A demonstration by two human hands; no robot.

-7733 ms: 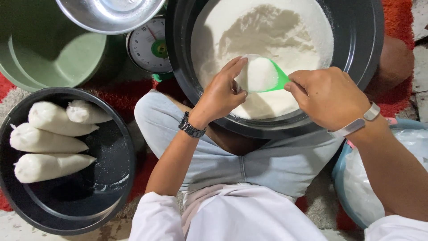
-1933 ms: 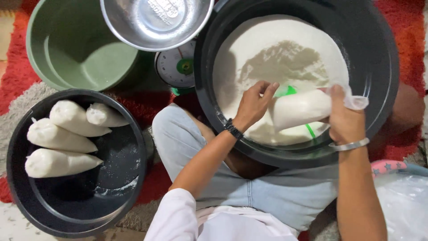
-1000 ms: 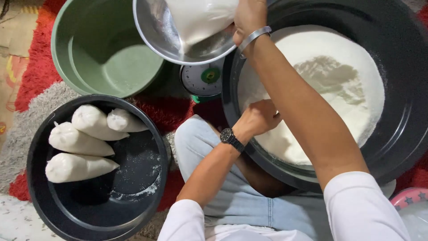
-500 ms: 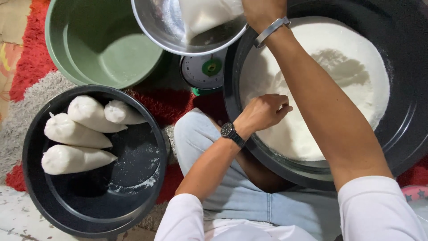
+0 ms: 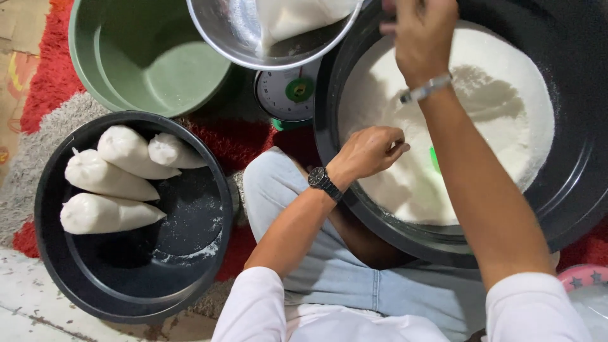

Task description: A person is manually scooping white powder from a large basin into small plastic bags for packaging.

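Observation:
My left hand (image 5: 370,152) rests on the near rim of a large black basin (image 5: 570,190) full of white flour (image 5: 481,126), fingers curled, holding nothing. My right hand (image 5: 421,35) hovers over the basin's far left edge, just right of a clear bag of flour (image 5: 297,16) lying in a metal scale pan (image 5: 218,38). There is a gap between that hand and the bag, and its fingertips run past the top edge. The tip of a green scoop (image 5: 434,158) pokes out of the flour beside my right forearm.
The dial scale (image 5: 288,95) stands under the pan. A green tub (image 5: 152,63) sits at top left. A smaller black basin (image 5: 50,253) at left holds several filled white bags (image 5: 107,212). A red rug (image 5: 44,69) lies underneath, and a pink item (image 5: 582,278) is at lower right.
My right hand carried the filled bag from the flour basin to the scale pan and has now drawn away from it. My left hand settled onto the basin rim.

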